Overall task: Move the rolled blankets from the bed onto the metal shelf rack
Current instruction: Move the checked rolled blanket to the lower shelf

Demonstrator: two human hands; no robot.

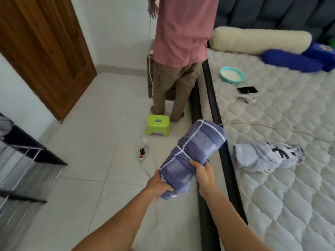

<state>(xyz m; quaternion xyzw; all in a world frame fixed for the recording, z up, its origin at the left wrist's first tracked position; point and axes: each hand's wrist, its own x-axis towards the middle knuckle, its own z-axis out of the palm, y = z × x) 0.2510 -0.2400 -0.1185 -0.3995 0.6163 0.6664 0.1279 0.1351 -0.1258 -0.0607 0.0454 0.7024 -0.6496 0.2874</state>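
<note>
Two bare arms come in from the bottom edge, w/ no sleeves showing at all. No watch, no ring, no band on either wrist. The left hand point(159, 185) has its fingers curled, thumb side up. The right hand point(204, 175) shows its back, w/ knuckles and fingers easy to see. Both forearms look long and smooth. The rest of the body, e.g. chest, legs and feet, is out of the pic.
</note>
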